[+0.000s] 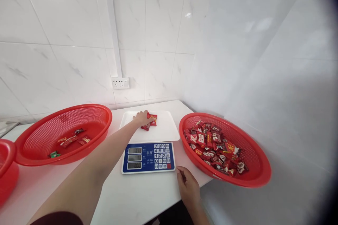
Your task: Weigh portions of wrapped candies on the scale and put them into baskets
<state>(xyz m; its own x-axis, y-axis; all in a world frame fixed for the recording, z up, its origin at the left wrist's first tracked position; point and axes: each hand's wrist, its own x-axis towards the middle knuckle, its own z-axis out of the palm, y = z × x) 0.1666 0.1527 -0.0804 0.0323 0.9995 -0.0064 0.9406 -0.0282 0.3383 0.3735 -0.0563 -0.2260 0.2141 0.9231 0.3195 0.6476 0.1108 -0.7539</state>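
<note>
A person's left hand (142, 117) reaches forward across a white tabletop (137, 197) to the white plastic weighing tray (166, 130) of a blue-faced electronic scale (148, 157). The fingers are curled loosely over a small cluster of red foil-wrapped candies (150, 121) lying on the tray, touching them; whether they are actually gripped cannot be told. The bare forearm stretches from the lower left corner up to the tray.

The right hand (188, 187) rests palm down on the tabletop near its front edge, just beside the scale's lower right corner, fingers relaxed and slightly spread, holding nothing.

To the right of the scale sits a round red plastic mesh basket (257, 179), heaped with many red and dark wrapped candies (215, 149). To the left sits a matching round red mesh basket (34, 154) with only a few wrapped candies (70, 141) scattered on its bottom. The edge of another red container (6, 165) shows at the far left.

Behind everything rise white marble-patterned wall tiles (66, 42), with a white wall socket (120, 83) above the scale
</note>
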